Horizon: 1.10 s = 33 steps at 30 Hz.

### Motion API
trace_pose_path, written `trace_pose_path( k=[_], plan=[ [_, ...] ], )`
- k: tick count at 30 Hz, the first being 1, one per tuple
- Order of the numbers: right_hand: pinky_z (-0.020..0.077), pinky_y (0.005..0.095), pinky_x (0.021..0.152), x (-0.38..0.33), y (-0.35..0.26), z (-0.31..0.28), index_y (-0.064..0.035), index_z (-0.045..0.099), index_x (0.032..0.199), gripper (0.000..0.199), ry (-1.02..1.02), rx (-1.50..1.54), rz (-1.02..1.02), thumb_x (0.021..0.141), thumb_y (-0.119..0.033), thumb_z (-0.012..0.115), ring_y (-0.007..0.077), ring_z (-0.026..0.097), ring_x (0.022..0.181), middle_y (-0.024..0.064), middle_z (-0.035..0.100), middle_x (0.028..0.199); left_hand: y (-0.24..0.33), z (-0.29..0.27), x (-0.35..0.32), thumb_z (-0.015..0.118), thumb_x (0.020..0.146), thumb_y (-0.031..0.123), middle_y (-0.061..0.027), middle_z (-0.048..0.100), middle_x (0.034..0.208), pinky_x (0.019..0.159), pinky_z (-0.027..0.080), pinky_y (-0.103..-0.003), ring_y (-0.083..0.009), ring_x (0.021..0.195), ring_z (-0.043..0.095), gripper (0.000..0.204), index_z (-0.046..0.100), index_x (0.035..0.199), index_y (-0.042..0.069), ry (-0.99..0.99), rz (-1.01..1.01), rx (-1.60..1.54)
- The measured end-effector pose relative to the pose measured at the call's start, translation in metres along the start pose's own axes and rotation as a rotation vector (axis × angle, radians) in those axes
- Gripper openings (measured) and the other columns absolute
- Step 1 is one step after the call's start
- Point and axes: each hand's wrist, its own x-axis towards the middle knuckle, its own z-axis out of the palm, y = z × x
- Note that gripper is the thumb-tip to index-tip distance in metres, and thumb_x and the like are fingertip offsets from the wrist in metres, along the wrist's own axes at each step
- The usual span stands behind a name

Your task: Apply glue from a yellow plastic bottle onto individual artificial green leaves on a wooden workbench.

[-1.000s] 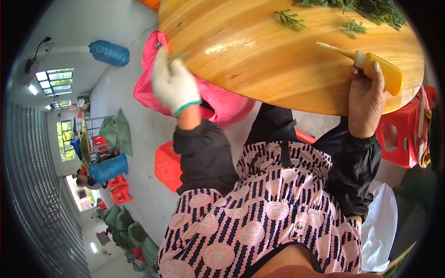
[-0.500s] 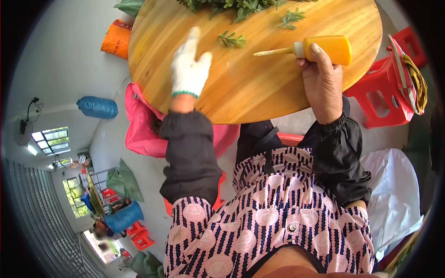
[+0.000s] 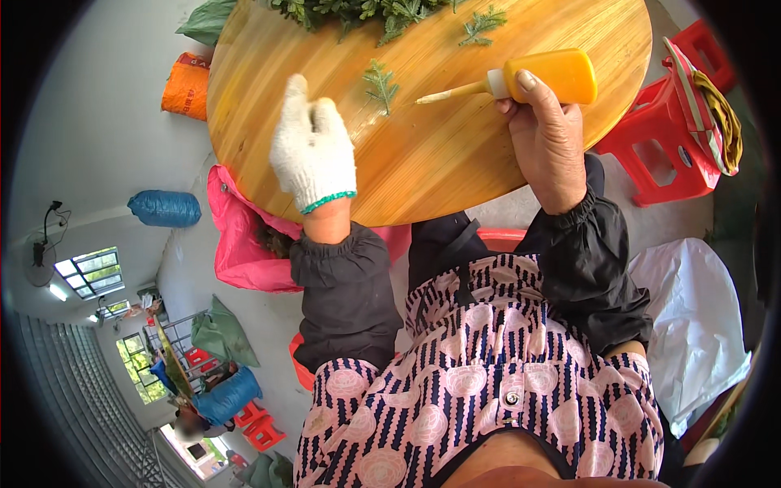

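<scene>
One bottle (image 3: 565, 75) — in right hand (image 3: 550, 142)

Room brightly and evenly lit; cool daylight admitted through gridded window (image 3: 88, 272), supplemented by glowing lamp (image 3: 58, 291) just beside it. Doorway (image 3: 216, 454) partly washed out toward white. Pale sheen thrown across wooden tabletop (image 3: 455, 163); shadows softened. Gloved left hand (image 3: 313, 154) lightened almost to white, fingertips slightly blurred; yellow bottle (image 3: 561, 77) crisply rendered. Black sleeves (image 3: 350, 317) sunk into low detail. Corrugated wall (image 3: 65, 390) bowed by fisheye lens; corners blackened by vignette; far background softly blurred.
</scene>
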Motion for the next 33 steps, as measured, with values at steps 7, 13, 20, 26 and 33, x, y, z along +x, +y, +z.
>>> trace_pose_path(
  k=[7, 13, 20, 26, 33],
  plan=[
    [0.0500, 0.0285, 0.079, 0.004, -0.009, -0.006, 0.0007, 0.070, 0.104, 0.018, 0.005, -0.013, -0.047, 0.095, -0.015, 0.075, 0.0127, 0.060, 0.082, 0.0042, 0.070, 0.095, 0.016, 0.039, 0.024, 0.065, 0.087, -0.005, -0.0130, 0.070, 0.132, 0.098, 0.053, -0.031, -0.0168, 0.109, 0.067, 0.057, 0.061, 0.142, 0.009, -0.363, 0.857, 0.661],
    [0.0495, 0.0285, 0.079, 0.002, -0.011, 0.000, 0.0006, 0.071, 0.102, 0.019, 0.008, -0.009, -0.003, 0.094, -0.015, 0.076, 0.0125, 0.059, 0.082, 0.0037, 0.069, 0.095, -0.020, 0.023, 0.030, 0.065, 0.091, 0.001, -0.0151, 0.068, 0.134, 0.101, 0.052, -0.032, -0.0185, 0.121, 0.065, 0.057, 0.056, 0.147, 0.009, -0.361, 0.332, 0.357],
    [0.0493, 0.0271, 0.080, 0.004, -0.007, 0.006, -0.0010, 0.071, 0.103, 0.019, -0.011, -0.180, -0.073, 0.092, -0.015, 0.078, 0.0109, 0.062, 0.083, 0.0021, 0.070, 0.096, -0.014, 0.013, 0.038, 0.073, 0.091, 0.011, -0.0182, 0.070, 0.130, 0.102, 0.052, -0.037, -0.0286, 0.120, 0.068, 0.066, 0.049, 0.153, 0.012, -0.428, 0.495, 0.672],
    [0.0530, 0.0296, 0.085, 0.015, -0.001, 0.041, 0.0005, 0.070, 0.108, 0.023, -0.139, -0.397, -0.206, 0.092, -0.013, 0.078, 0.0142, 0.067, 0.091, 0.0055, 0.074, 0.099, -0.010, 0.016, 0.039, 0.077, 0.089, 0.016, -0.0164, 0.071, 0.127, 0.099, 0.053, -0.040, -0.0318, 0.117, 0.069, 0.073, 0.046, 0.155, 0.014, -0.418, 0.551, 0.687],
    [0.0565, 0.0284, 0.089, 0.012, 0.012, 0.067, 0.0011, 0.070, 0.111, 0.021, -0.260, -0.585, -0.234, 0.091, 0.000, 0.076, 0.0150, 0.072, 0.097, 0.0072, 0.075, 0.104, -0.007, 0.007, 0.043, 0.081, 0.085, 0.028, -0.0076, 0.074, 0.122, 0.096, 0.053, -0.047, -0.0351, 0.107, 0.067, 0.080, 0.045, 0.155, 0.017, -0.392, 0.592, 0.672]
  ],
)
